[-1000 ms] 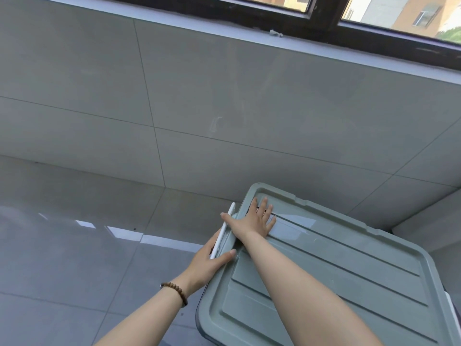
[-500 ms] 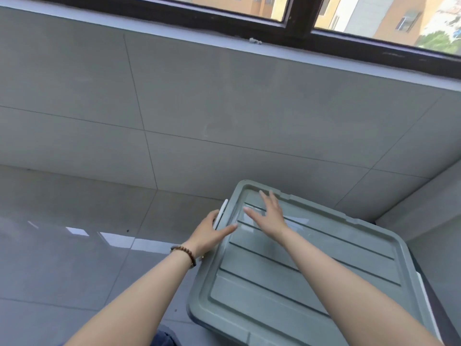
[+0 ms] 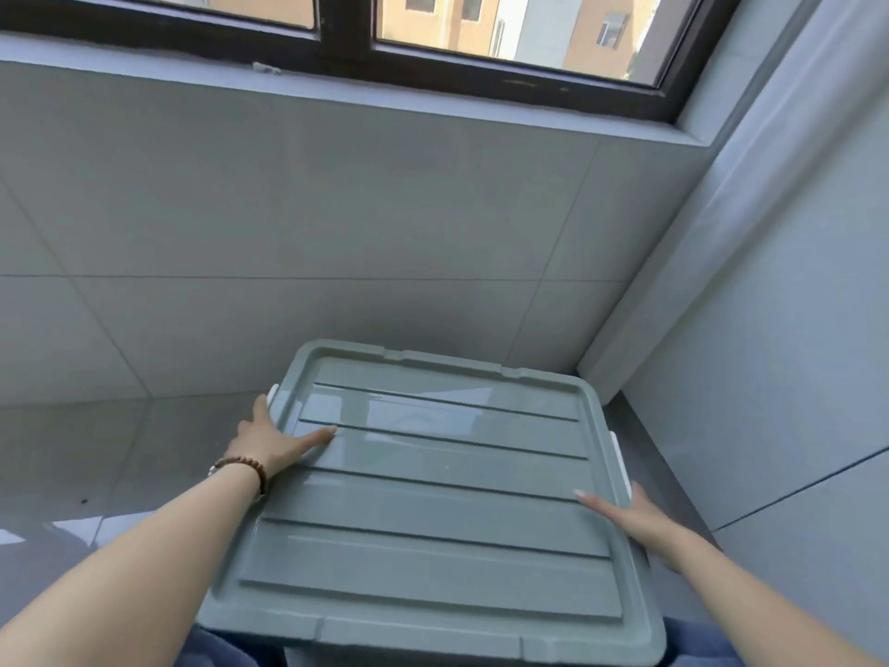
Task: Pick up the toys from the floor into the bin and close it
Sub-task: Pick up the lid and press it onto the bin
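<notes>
The grey-green ribbed lid (image 3: 433,498) lies flat on the bin and covers it; no toys show. My left hand (image 3: 269,440), with a bead bracelet on the wrist, rests at the lid's left edge: thumb straight on top, fingers down beside a white latch (image 3: 273,393). My right hand (image 3: 630,515) sits at the lid's right edge, thumb flat on top, fingers over the side just below the white right latch (image 3: 620,462). Whether those hidden fingers curl under the rim I cannot tell.
The bin stands in a room corner, with a grey tiled wall (image 3: 336,233) behind it under a dark-framed window (image 3: 346,45) and a pale wall (image 3: 769,329) close on its right. Glossy grey floor (image 3: 72,450) spreads to the left.
My right hand left the lid's far left part and crossed to its right edge. My left hand stayed by the left latch. The view swung right, so the bin is now centred.
</notes>
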Tool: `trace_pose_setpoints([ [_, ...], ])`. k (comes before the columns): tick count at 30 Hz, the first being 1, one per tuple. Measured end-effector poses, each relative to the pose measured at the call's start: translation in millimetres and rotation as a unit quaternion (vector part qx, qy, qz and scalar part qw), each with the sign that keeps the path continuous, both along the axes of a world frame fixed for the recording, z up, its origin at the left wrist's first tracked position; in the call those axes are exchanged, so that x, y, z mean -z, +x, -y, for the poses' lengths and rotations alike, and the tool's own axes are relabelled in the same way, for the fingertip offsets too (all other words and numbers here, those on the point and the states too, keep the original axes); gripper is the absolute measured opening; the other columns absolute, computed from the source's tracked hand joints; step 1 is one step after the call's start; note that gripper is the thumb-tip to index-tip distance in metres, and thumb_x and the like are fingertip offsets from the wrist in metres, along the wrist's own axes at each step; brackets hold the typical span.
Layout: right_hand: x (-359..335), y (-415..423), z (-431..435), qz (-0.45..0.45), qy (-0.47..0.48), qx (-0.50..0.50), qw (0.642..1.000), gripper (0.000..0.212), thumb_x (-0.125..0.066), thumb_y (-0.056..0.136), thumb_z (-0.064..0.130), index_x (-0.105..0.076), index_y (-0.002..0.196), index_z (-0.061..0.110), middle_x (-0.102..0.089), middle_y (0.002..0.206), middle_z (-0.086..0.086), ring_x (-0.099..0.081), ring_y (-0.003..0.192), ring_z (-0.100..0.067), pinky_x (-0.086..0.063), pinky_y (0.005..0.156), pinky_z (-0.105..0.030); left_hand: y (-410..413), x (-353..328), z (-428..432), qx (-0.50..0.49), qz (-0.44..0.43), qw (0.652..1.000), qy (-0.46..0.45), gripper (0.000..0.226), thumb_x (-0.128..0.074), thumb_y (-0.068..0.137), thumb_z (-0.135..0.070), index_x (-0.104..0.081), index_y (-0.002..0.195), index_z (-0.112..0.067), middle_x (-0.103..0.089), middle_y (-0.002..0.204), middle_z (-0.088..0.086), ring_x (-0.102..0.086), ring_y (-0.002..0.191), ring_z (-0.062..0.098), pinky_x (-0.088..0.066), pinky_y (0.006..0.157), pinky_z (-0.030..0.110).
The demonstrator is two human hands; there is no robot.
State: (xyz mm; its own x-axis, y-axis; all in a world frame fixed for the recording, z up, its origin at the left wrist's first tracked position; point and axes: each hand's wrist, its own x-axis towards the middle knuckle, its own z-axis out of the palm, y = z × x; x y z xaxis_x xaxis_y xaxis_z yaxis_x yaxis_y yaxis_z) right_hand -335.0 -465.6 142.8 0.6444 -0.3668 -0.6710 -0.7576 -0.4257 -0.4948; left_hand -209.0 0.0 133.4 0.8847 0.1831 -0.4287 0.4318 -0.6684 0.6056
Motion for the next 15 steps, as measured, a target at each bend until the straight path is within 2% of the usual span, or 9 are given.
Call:
trace_pose_setpoints([
  [2, 18.2, 3.3, 7.2, 0.026, 0.025, 0.039, 0.999, 0.128, -0.079, 0.035, 0.076, -0.035, 0.14, 0.018, -0.056, 0.132, -0.002, -0.056, 0.117, -0.024, -0.044, 0.103, -0.043, 0.9, -0.9, -0.9, 0.005, -0.007, 1.0, -0.002, 0.128, -0.071, 0.046, -0.078, -0.002, 0.147, -0.036, -0.031, 0.149, 0.014, -0.036, 0.133, 0.037, -0.033, 0.107, 0.05],
  [4, 23.4, 10.5, 8.9, 0.043, 0.048, 0.061, 0.996, 0.12, -0.083, 0.031, 0.072, -0.047, 0.131, 0.018, -0.063, 0.121, -0.003, -0.061, 0.107, -0.024, -0.049, 0.097, -0.043, 3.2, -3.4, -2.4, -0.002, -0.011, 1.0, -0.026, 0.129, -0.075, 0.048, -0.073, -0.004, 0.148, -0.033, -0.03, 0.151, 0.01, -0.033, 0.136, 0.035, -0.03, 0.11, 0.05],
  [8, 9.5, 15.7, 1.3, 0.067, 0.042, 0.085, 0.993, 0.13, -0.087, 0.022, 0.065, -0.045, 0.13, 0.008, -0.059, 0.123, -0.01, -0.06, 0.109, -0.028, -0.05, 0.095, -0.043, 5.6, -8.1, 2.9, -0.045, -0.004, 0.997, -0.061, 0.136, -0.08, 0.039, -0.067, -0.016, 0.147, -0.018, -0.037, 0.147, 0.01, -0.039, 0.131, 0.034, -0.032, 0.11, 0.05],
  [11, 6.8, 19.1, 12.2, 0.068, 0.037, 0.092, 0.993, 0.137, -0.086, 0.02, 0.067, -0.042, 0.133, 0.004, -0.056, 0.129, -0.013, -0.057, 0.114, -0.029, -0.049, 0.096, -0.043, 8.3, -14.9, 15.6, -0.048, 0.014, 0.997, -0.054, 0.119, -0.083, 0.053, -0.056, -0.02, 0.145, -0.014, -0.042, 0.142, 0.012, -0.043, 0.127, 0.034, -0.036, 0.107, 0.047],
  [15, 5.4, 34.9, 44.9, 0.075, 0.034, 0.089, 0.993, 0.139, -0.083, 0.023, 0.072, -0.04, 0.136, 0.004, -0.054, 0.132, -0.013, -0.055, 0.117, -0.03, -0.048, 0.098, -0.043, 19.9, -28.0, 35.4, -0.051, 0.062, 0.995, -0.061, 0.103, -0.084, 0.058, -0.049, -0.031, 0.139, -0.013, -0.052, 0.13, 0.008, -0.051, 0.117, 0.03, -0.042, 0.098, 0.041],
])
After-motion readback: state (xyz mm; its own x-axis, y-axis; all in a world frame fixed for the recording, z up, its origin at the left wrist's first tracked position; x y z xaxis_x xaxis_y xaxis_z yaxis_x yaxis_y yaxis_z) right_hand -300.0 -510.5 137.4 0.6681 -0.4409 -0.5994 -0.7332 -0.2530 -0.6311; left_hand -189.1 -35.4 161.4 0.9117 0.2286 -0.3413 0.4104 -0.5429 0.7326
